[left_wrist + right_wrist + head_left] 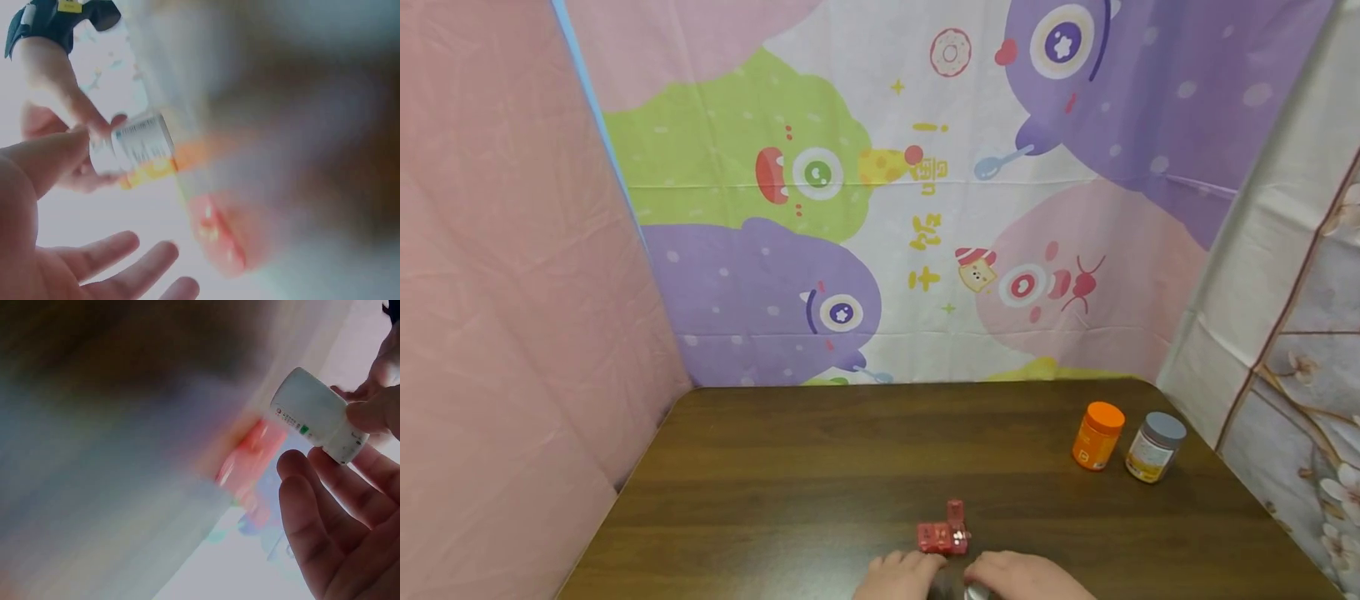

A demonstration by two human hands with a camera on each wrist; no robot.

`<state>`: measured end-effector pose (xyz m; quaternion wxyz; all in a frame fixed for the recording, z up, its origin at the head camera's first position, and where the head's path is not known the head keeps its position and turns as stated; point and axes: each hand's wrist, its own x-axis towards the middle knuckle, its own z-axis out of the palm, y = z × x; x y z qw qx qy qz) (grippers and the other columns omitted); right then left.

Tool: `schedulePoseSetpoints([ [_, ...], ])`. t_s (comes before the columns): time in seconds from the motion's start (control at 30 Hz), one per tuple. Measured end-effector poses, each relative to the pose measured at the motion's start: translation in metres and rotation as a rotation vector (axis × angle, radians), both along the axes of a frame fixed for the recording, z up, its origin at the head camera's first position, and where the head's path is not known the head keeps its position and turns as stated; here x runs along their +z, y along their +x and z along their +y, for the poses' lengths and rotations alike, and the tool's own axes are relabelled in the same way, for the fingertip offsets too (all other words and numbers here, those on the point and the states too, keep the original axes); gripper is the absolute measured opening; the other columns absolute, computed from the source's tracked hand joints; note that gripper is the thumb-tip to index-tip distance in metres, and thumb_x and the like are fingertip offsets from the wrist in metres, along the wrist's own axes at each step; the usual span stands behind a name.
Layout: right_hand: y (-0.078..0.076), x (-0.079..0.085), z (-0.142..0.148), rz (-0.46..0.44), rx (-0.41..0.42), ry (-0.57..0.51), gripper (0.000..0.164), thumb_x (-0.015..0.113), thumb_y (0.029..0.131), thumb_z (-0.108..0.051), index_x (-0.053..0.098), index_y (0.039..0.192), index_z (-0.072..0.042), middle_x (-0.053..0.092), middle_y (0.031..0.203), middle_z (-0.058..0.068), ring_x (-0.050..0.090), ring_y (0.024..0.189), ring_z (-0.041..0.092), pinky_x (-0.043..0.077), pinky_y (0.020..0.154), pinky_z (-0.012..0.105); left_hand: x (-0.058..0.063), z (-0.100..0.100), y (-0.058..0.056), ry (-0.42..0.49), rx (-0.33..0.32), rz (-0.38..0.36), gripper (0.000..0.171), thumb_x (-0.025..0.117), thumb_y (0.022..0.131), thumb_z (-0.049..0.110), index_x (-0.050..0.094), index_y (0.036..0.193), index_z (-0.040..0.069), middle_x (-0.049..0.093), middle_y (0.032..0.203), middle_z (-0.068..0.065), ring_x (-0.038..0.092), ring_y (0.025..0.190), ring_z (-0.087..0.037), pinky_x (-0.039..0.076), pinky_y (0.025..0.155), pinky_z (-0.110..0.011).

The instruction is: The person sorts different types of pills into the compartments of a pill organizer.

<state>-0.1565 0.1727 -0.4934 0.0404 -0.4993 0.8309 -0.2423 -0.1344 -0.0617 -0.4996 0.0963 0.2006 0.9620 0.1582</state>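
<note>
A small white bottle with a printed label is in my right hand, whose thumb and fingers grip it around its narrower cap end. In the head view only a sliver of that bottle shows, low beside the right hand. My left hand is to its left with fingers spread; in the left wrist view its thumb lies over or beside the cap end, and I cannot tell if they touch. Just beyond both hands sits a red translucent pill box, one lid standing up and whitish pills in that compartment.
Toward the right rear of the brown wooden table stand an orange jar and a grey-lidded jar, side by side. A printed cartoon curtain hangs behind the table, with a pink curtain on the left.
</note>
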Motion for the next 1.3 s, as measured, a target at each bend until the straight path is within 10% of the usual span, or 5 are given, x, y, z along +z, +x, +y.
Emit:
schedulePoseSetpoints([
  [0.27,-0.015,0.014,0.064,0.035,-0.391,0.07,0.022,0.074,0.089,-0.025,0.063,0.108,-0.019,0.057,0.096,-0.021,0.054,0.081,-0.005,0.051,0.066,0.027,0.007,-0.028,0.01,-0.054,0.082,0.354,0.09,0.052,0.077,0.082,0.052,0.143,0.02,0.057,0.135,-0.005,0.053,0.121,-0.029,0.044,0.096,-0.053],
  [0.53,-0.047,0.01,0.164,0.045,-0.788,0.206,0.022,0.076,0.084,-0.019,0.066,0.102,-0.012,0.062,0.091,-0.008,0.056,0.077,0.005,0.049,0.066,0.033,0.008,-0.039,0.012,-0.08,0.136,0.356,0.095,0.042,0.078,0.088,0.051,0.144,0.021,0.055,0.138,-0.007,0.051,0.124,-0.031,0.042,0.098,-0.055],
  [0.87,-0.085,0.005,0.252,0.012,-0.911,0.239,0.02,0.07,0.084,-0.013,0.06,0.093,0.002,0.061,0.081,0.003,0.055,0.07,0.017,0.046,0.062,0.043,0.007,-0.046,0.013,-0.083,0.147,0.334,0.094,0.039,0.08,0.087,0.05,0.145,0.021,0.054,0.139,-0.007,0.05,0.125,-0.031,0.04,0.1,-0.055],
  [1.3,-0.103,0.0,0.269,0.088,-0.949,0.21,0.02,0.068,0.083,-0.008,0.058,0.093,0.008,0.063,0.08,0.014,0.06,0.071,0.027,0.048,0.066,0.053,0.008,-0.055,0.018,-0.065,0.136,0.277,0.091,0.04,0.082,0.084,0.046,0.147,0.02,0.05,0.144,-0.006,0.047,0.129,-0.032,0.036,0.104,-0.055],
])
